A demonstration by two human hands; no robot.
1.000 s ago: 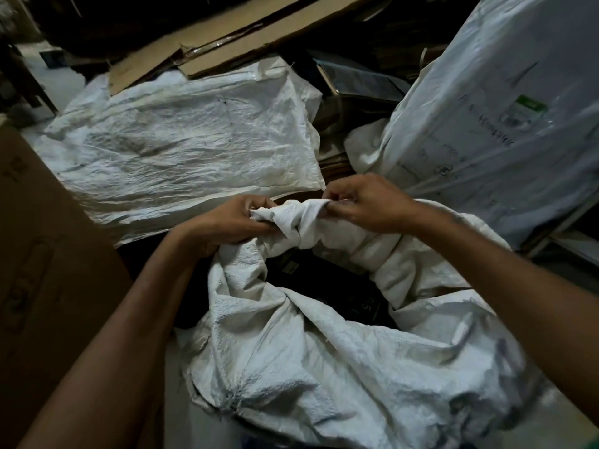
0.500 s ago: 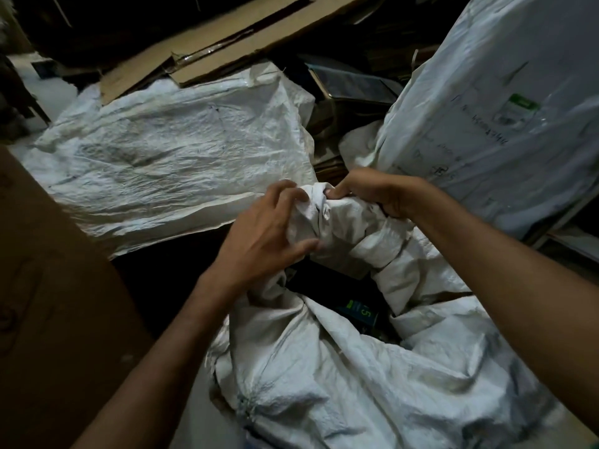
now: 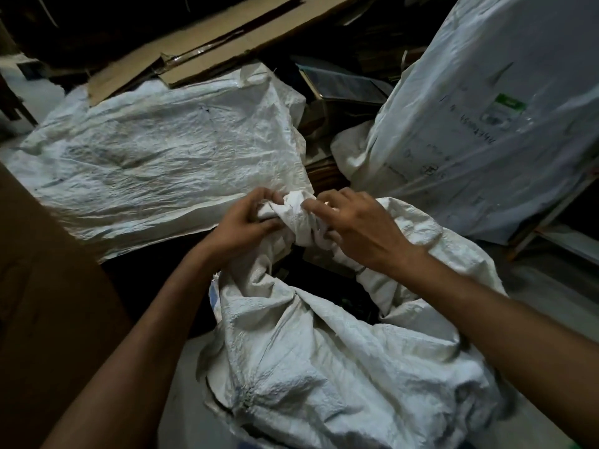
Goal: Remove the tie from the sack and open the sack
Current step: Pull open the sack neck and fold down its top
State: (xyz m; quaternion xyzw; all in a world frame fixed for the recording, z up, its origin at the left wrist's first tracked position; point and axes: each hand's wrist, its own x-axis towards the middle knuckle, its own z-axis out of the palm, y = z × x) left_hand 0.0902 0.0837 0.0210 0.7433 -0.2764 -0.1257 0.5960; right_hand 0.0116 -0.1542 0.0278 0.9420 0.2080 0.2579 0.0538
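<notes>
While the sack (image 3: 324, 361) lies crumpled below you, your left hand (image 3: 241, 226) and right hand (image 3: 359, 230) both pinch its knot (image 3: 296, 210), fingers closed on the twisted cloth.

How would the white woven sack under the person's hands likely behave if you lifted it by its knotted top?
The sack looks floppy: its cloth slumps in deep folds. The knot probably holds, being tightly bunched between both hands. Dark contents show through a gap, so it may hang heavy.
</notes>
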